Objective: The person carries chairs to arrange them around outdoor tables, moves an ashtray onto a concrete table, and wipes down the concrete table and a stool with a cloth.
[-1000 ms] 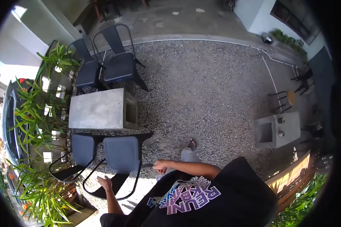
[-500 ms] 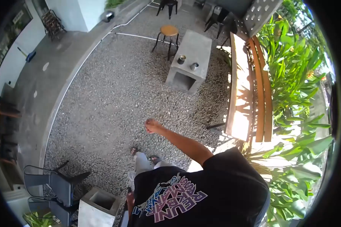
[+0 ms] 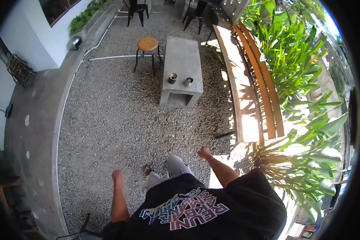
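My left hand (image 3: 117,176) hangs over the gravel at the lower left, loosely closed, with nothing showing in it. Over the gravel near the bench, my right hand (image 3: 204,153) is curled shut and also shows nothing held. Neither hand touches anything. One sandalled foot (image 3: 147,170) shows between the hands. Ahead stands a low concrete block table (image 3: 183,52) with an open hollow in its near end. On its near end are a dark cup or tin (image 3: 172,78) with a light rim and a small metal cup (image 3: 188,82).
A stool (image 3: 147,44) with a wooden seat stands left of the block table. Along the right runs a long wooden bench (image 3: 244,92), backed by leafy plants (image 3: 300,76). Black chairs (image 3: 138,11) stand at the back. A raised concrete edge (image 3: 66,100) borders the gravel on the left.
My body has moved forward, so the block table and bench look nearer. My left hand has swung up into view ahead, and my right hand has moved rightward and back toward my body.
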`<state>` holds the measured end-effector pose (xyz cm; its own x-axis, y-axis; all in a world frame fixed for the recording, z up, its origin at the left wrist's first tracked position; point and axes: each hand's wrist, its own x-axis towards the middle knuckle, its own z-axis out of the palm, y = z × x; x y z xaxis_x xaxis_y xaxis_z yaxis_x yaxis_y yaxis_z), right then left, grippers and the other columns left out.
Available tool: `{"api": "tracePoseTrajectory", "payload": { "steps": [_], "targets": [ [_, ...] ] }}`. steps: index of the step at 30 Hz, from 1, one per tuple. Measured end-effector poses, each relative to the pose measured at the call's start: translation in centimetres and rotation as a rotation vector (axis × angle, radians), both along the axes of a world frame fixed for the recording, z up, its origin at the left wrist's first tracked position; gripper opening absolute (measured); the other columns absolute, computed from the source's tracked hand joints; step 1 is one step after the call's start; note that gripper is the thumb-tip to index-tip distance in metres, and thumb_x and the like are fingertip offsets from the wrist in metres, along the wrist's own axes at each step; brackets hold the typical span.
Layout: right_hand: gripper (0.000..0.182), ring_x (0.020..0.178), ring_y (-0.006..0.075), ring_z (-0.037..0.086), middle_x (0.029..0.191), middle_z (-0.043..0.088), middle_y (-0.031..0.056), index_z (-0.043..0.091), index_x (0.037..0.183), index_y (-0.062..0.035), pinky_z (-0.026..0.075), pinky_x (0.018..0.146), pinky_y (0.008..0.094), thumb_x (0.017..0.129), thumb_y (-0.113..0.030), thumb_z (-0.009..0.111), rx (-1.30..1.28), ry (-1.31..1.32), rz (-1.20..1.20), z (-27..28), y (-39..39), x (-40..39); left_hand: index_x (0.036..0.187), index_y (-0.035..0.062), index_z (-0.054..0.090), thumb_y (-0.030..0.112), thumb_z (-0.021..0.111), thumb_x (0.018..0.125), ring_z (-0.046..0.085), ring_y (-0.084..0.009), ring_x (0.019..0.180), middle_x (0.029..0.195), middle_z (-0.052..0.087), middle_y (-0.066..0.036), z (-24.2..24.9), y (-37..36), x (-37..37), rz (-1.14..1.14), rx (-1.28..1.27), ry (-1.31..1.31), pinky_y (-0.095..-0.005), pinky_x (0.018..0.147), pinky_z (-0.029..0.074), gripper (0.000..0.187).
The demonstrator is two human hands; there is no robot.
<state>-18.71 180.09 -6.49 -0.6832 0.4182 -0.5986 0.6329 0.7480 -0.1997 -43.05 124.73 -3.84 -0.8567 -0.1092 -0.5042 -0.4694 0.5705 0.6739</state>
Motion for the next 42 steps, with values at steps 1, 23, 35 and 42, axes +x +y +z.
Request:
{"api": "tracePoseTrajectory", "payload": {
  "steps": [1,23,35,42],
  "targets": [
    [0.051,0.073,0.0275,0.062,0.080,0.060,0.0160,0.056,0.091,-0.0008,0.049,0.062,0.0445,0.061,-0.038,0.076,-0.111,0.061,-0.422,2.0,0.2,-1.1,0.078,0.0002,0.057,0.015,0.056,0.077,0.059,-0.0327,0.075,0.074,0.061,-0.016,1.7,3.1,-2.8,-0.140,-0.026,0.098,-0.0411,0.068,0.047,0.015],
    [0.087,0.105,0.0380,0.048,0.109,0.053,0.0201,0.035,0.124,0.0010,0.041,0.089,0.0426,0.056,-0.031,0.079,0.330,0.494,-0.521,-8.3,34.2,-48.0,0.109,-0.0027,0.055,0.024,0.064,0.081,0.060,-0.0291,0.098,0.101,0.062,-0.020,1.3,34.5,-8.0,-0.403,-0.169,-0.344,-0.0351,0.081,0.048,0.040],
    [0.077,0.110,0.0306,0.045,0.115,0.049,0.0094,0.040,0.120,-0.0086,0.036,0.088,0.0487,0.056,-0.029,0.079,0.163,0.432,-0.219,1.7,24.9,-45.5,0.110,-0.0004,0.053,0.019,0.062,0.079,0.057,-0.0336,0.100,0.109,0.057,-0.022,7.4,37.7,-9.2,-0.227,-0.119,-0.023,-0.0381,0.085,0.046,0.038],
    [0.072,0.105,0.0360,0.045,0.109,0.050,0.0137,0.043,0.116,-0.0059,0.035,0.091,0.0467,0.056,-0.025,0.077,-0.182,0.708,0.471,14.9,0.3,-42.7,0.124,-0.0040,0.039,0.020,0.067,0.072,0.045,-0.0414,0.109,0.120,0.047,-0.025,12.7,31.7,-4.8,-0.094,-0.200,0.352,-0.0455,0.094,0.038,0.065]
  ]
}}
